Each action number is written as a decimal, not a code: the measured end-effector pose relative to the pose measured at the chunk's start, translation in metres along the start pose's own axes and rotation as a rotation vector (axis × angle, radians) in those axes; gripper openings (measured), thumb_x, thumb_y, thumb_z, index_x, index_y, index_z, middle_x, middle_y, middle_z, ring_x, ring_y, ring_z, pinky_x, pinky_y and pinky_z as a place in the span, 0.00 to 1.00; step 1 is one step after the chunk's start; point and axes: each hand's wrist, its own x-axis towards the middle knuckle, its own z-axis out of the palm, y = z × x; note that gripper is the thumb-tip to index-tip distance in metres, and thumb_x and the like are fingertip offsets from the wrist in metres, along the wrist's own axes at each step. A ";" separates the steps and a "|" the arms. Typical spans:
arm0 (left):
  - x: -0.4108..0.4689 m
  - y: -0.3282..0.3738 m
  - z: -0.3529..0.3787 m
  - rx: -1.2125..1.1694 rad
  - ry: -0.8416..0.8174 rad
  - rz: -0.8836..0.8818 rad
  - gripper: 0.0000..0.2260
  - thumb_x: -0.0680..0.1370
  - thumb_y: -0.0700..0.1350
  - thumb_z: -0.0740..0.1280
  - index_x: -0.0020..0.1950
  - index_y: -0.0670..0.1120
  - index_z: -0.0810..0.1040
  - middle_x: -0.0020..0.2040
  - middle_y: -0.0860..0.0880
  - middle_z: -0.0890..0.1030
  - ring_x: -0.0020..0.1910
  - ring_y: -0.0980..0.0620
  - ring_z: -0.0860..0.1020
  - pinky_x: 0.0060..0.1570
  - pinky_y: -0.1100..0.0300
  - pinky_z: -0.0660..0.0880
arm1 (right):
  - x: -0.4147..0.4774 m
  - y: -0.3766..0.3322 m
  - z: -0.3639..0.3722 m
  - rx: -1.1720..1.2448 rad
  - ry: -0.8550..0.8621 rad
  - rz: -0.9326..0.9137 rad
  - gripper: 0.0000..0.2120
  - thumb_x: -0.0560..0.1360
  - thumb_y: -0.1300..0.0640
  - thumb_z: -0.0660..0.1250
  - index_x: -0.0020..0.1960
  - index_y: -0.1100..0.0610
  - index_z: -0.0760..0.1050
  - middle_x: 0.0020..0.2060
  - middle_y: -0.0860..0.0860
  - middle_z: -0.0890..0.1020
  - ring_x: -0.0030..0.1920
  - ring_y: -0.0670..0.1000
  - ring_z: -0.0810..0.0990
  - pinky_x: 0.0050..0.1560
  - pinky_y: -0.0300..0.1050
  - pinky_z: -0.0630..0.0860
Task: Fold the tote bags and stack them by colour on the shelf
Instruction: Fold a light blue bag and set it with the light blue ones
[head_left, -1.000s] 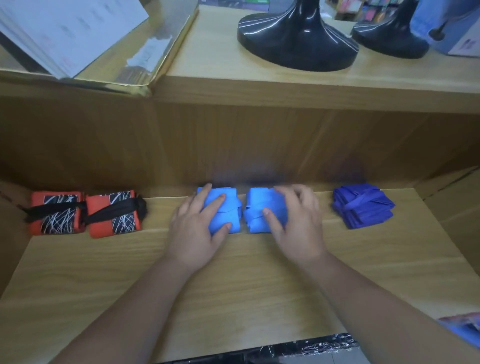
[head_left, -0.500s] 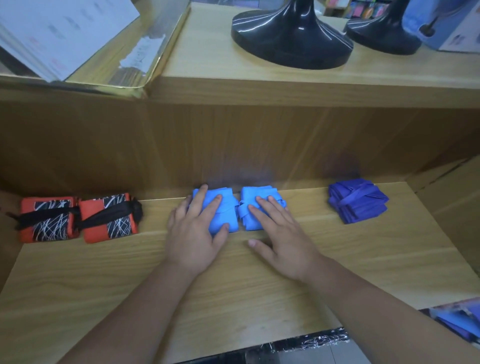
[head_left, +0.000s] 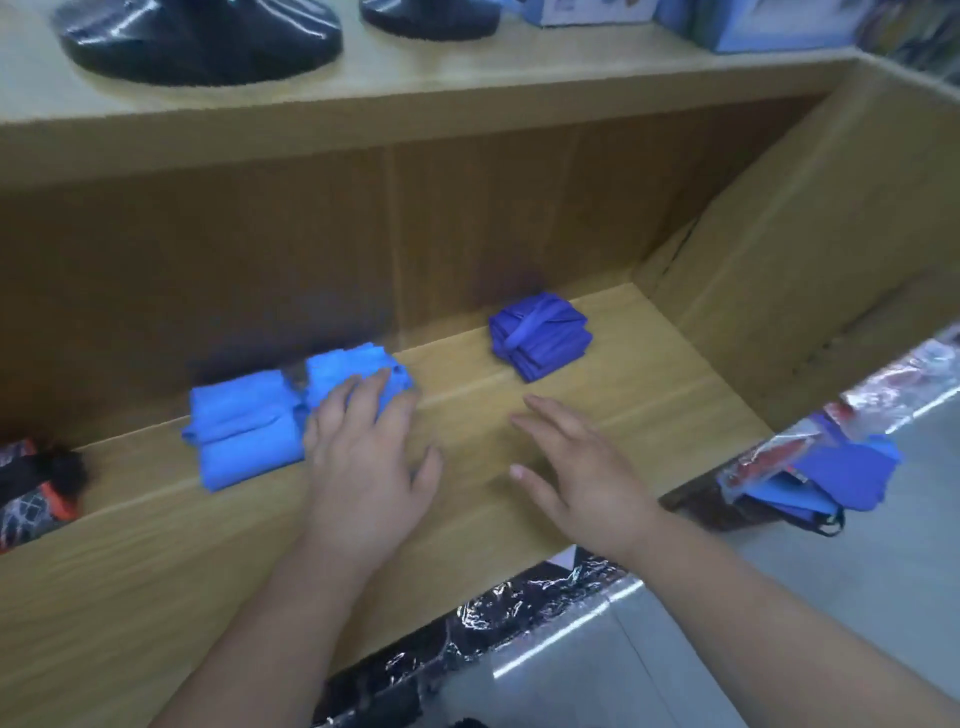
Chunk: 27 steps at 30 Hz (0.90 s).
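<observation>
On the lower wooden shelf (head_left: 156, 571), by the back wall: two folded tote bags touching side by side, left light-blue bag (head_left: 244, 441) and right light-blue bag (head_left: 358, 370), row running along the wall. Left hand (head_left: 363, 467) lay flat on the right one, fingers straight, gripping nothing. Right hand (head_left: 582, 478) was spread over bare wood, holding nothing, between that pair and the dark-blue stack (head_left: 540, 343), whose strap slanted across its top. Orange-and-black bag (head_left: 31, 499) sat at far left; loose blue bags (head_left: 810, 478) lay beyond the right end

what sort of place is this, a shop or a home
Most likely a shop: folded tote bags grouped by colour on a wooden display shelf, boxed goods on the ledge above, and more bags in plastic wrap at the right.
</observation>
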 end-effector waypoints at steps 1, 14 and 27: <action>-0.001 0.019 0.010 -0.020 -0.056 0.045 0.27 0.72 0.59 0.62 0.65 0.47 0.78 0.69 0.42 0.75 0.67 0.36 0.71 0.65 0.39 0.69 | -0.019 0.019 -0.009 -0.007 0.003 0.033 0.30 0.78 0.37 0.56 0.74 0.52 0.71 0.77 0.51 0.66 0.77 0.53 0.64 0.74 0.49 0.65; -0.053 0.374 0.180 -0.076 -0.412 0.593 0.24 0.69 0.56 0.70 0.62 0.46 0.80 0.60 0.44 0.79 0.56 0.41 0.78 0.55 0.48 0.77 | -0.332 0.322 -0.082 0.068 0.103 0.723 0.31 0.75 0.34 0.63 0.73 0.50 0.72 0.75 0.54 0.68 0.75 0.55 0.66 0.74 0.51 0.65; -0.005 0.635 0.370 0.119 -0.846 0.472 0.29 0.71 0.62 0.61 0.69 0.51 0.74 0.65 0.49 0.75 0.64 0.43 0.72 0.63 0.51 0.71 | -0.479 0.572 -0.171 0.174 0.032 1.109 0.29 0.78 0.37 0.63 0.75 0.49 0.68 0.75 0.51 0.68 0.74 0.55 0.66 0.73 0.50 0.64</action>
